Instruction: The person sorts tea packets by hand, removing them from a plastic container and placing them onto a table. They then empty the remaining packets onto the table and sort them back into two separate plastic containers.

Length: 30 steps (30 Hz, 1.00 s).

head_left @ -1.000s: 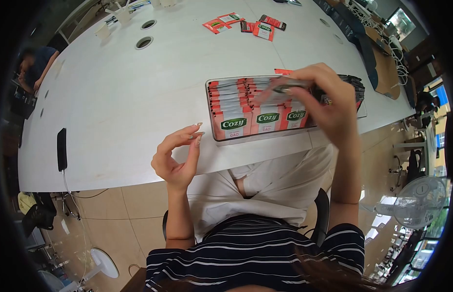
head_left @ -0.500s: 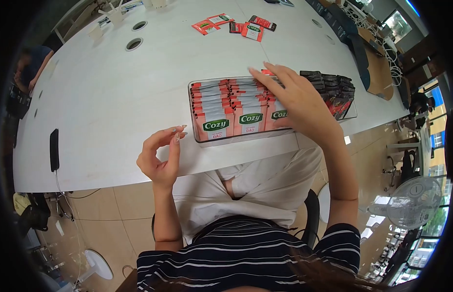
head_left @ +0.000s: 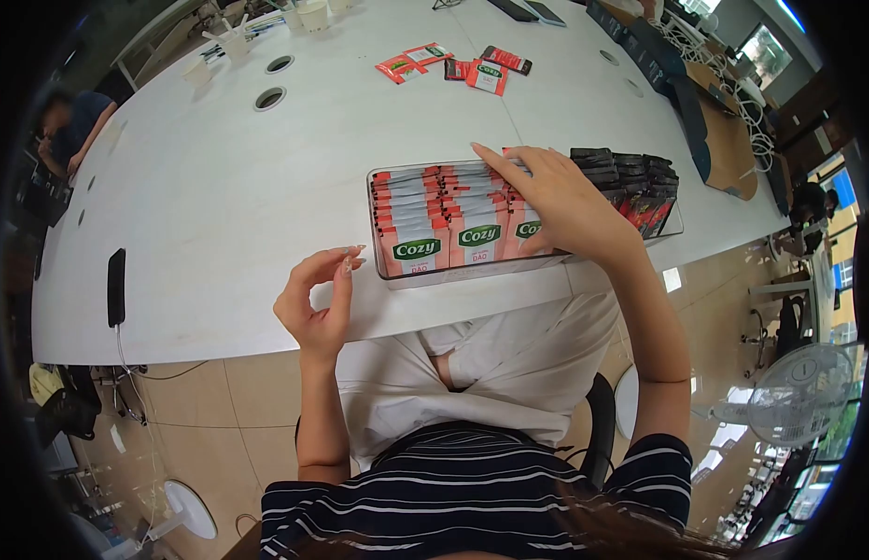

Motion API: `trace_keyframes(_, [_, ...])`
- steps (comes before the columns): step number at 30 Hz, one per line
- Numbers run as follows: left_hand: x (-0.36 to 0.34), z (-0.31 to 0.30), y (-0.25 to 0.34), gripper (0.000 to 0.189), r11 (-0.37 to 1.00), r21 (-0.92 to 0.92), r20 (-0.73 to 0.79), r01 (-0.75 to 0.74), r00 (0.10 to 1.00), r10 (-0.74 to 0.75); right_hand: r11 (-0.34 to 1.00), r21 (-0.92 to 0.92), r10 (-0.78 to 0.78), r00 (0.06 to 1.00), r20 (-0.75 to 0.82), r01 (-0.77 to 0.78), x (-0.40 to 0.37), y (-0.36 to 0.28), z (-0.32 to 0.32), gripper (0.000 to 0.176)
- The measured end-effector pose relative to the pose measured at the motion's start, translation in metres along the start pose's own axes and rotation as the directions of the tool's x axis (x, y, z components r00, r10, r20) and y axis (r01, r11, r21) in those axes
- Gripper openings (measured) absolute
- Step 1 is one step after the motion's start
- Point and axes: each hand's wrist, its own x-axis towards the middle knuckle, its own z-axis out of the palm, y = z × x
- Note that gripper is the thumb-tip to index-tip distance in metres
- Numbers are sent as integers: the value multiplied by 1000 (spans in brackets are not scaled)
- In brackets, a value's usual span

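A clear rectangular box holds upright rows of pink Cozy sachets on its left and middle, with dark sachets at its right end. My right hand lies over the third pink row, fingers spread toward the back rim and thumb by the front sachet. It covers part of that row, and whether it grips any sachet is hard to see. Just off the box's front left corner, my left hand hovers with loosely curved fingers, thumb apart from the palm, and nothing visible in it.
Several loose red and dark sachets lie farther back on the white table. A black power bank-like object with a cable is at the left. Paper cups stand at the back left. Opened cardboard lies along the right edge. Another person sits at far left.
My right hand has settled slightly lower over the pink row, its fingers nearer the sachets. My left hand keeps about the same pose. The whole view has shifted a little.
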Motion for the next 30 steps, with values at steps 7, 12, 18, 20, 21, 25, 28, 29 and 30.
trace_keyframes(7, [52, -41, 35, 31, 895, -17, -156, -446, 885, 439, 985, 146, -78, 994, -75, 88, -10, 2, -10, 93])
trace_keyframes(12, [119, -117, 102, 64, 620, 195, -204, -760, 587, 784, 986, 123, -55, 917, -395, 112, -26, -24, 1, 63])
trace_keyframes(18, [140, -87, 154, 60, 308, 180, -2, -934, 313, 950, 980, 79, -102, 802, -588, 183, -41, -43, 46, 31])
trace_keyframes(20, [141, -81, 162, 59, 274, 173, 18, -946, 281, 960, 992, 47, -72, 813, -578, 121, -41, -38, 53, 31])
trace_keyframes(21, [141, -79, 164, 58, 271, 173, 20, -947, 278, 960, 995, 39, -50, 819, -572, 88, -42, -39, 55, 31])
trace_keyframes(25, [141, -74, 176, 56, 234, 187, 37, -954, 245, 969, 998, 32, -31, 831, -555, 59, -46, -38, 56, 30])
trace_keyframes(28, [137, -65, 183, 54, 192, 196, 31, -962, 202, 979, 999, 17, -21, 835, -549, 36, -49, -38, 57, 30])
trace_keyframes(29, [137, -64, 186, 53, 179, 196, 32, -964, 189, 982, 999, -33, -49, 828, -559, 37, -49, -37, 58, 30])
trace_keyframes(30, [135, -63, 187, 53, 173, 201, 35, -964, 183, 983, 999, -11, -32, 839, -544, 31, -52, -39, 62, 31])
